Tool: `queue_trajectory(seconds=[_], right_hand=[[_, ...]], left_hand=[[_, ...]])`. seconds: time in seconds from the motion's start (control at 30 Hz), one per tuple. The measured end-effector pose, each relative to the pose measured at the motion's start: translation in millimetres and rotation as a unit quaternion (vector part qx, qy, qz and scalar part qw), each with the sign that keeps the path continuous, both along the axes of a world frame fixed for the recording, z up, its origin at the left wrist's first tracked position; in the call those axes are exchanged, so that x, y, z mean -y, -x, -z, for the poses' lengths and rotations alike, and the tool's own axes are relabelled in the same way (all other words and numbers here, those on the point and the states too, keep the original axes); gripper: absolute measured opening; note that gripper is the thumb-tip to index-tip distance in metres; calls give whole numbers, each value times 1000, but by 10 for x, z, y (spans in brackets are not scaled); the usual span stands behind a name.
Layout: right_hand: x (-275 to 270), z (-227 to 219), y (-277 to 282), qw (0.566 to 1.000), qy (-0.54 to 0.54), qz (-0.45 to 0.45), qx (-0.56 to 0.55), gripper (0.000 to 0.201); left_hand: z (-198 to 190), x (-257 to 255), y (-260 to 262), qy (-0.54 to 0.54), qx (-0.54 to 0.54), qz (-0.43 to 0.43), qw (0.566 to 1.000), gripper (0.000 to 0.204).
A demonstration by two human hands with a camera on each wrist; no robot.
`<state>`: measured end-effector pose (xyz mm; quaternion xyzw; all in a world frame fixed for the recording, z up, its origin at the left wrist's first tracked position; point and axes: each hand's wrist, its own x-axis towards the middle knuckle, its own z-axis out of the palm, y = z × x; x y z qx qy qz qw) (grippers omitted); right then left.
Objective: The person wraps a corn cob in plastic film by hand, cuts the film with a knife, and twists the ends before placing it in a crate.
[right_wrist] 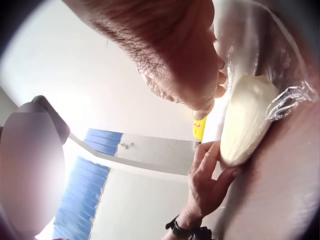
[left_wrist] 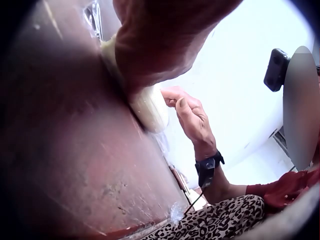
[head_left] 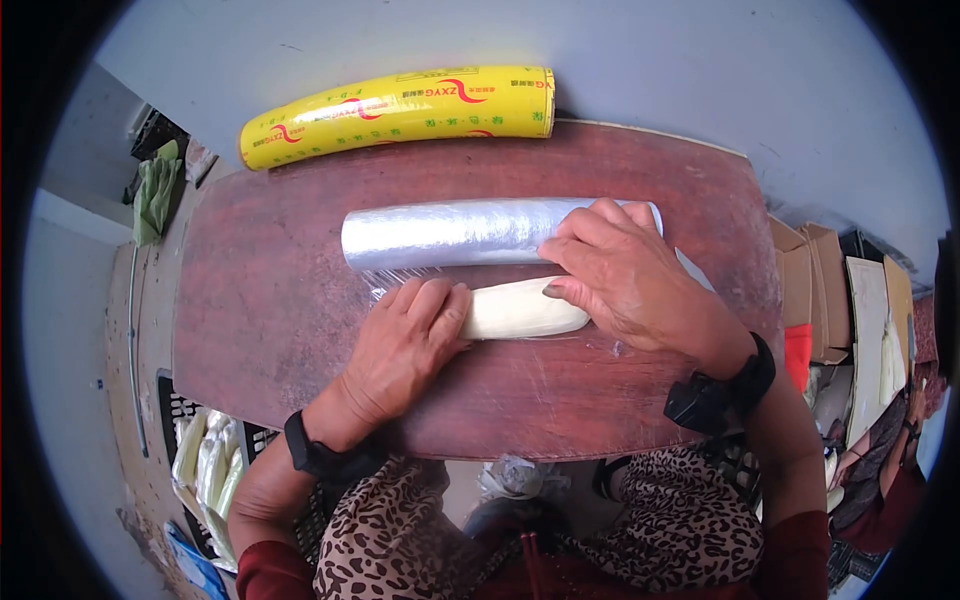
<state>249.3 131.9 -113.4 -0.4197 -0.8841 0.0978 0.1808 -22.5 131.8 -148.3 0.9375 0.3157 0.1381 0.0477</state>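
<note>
A pale elongated piece (head_left: pixel 525 308), pale and smooth, lies on the brown table in front of a roll of clear film (head_left: pixel 440 235). My left hand (head_left: pixel 405 340) grips its left end, thumb and fingers on either side in the right wrist view. Bent fingers of my right hand (head_left: pixel 635 275) rest on the right part of the roll, and the thumb is at the piece's right end. Film lies around the piece (right_wrist: pixel 247 120), bunched at one side in the right wrist view. In the left wrist view my left hand (left_wrist: pixel 155 45) hides part of the piece (left_wrist: pixel 151 110).
A yellow printed roll (head_left: pixel 400 115) lies along the table's back edge, by the wall. Below left stands a black crate (head_left: pixel 258 440) with several wrapped pale pieces (head_left: pixel 212 470). Cardboard boxes (head_left: pixel 822 290) stand at the right. A crumpled clear plastic clump (head_left: pixel 520 478) is at the front edge.
</note>
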Motion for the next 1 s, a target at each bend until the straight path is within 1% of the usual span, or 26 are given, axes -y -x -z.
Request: queue_trajectory(seconds=[0.1, 0.2, 0.3, 0.4, 0.5, 0.6, 0.63, 0.73, 0.87, 1.0], right_hand=[[-166, 3, -65, 1000, -17, -2, -5, 21], [-315, 34, -98, 994, -94, 41, 49, 25], [-249, 21, -91, 983, -143, 109, 37, 38], [122, -98, 50, 998, -41, 28, -41, 50], [368, 138, 196, 1000, 0, 11, -15, 60], [308, 240, 192, 1000, 0, 20, 21, 63], [267, 251, 178, 1000, -6, 16, -11, 56], [195, 255, 133, 999, 16, -11, -37, 53], [194, 221, 136, 998, 49, -15, -32, 49], [194, 153, 149, 996, 80, -10, -32, 44]], left_hand=[[-51, -35, -7, 30, -1, 1, 1000, 61], [-83, -80, -3, 65, -5, -3, 998, 58], [-151, -120, -18, 84, -6, -6, 996, 53], [-172, -126, -19, 91, -3, -6, 996, 48], [-163, -157, -34, 101, 4, -3, 995, 45], [-197, -195, -6, 138, 5, -8, 990, 43], [-195, -221, 7, 154, 10, -7, 988, 42], [-191, -306, 32, 229, 14, -2, 973, 40], [-217, -364, 74, 319, 11, 13, 948, 38], [-219, -360, 102, 330, 26, 10, 943, 35]])
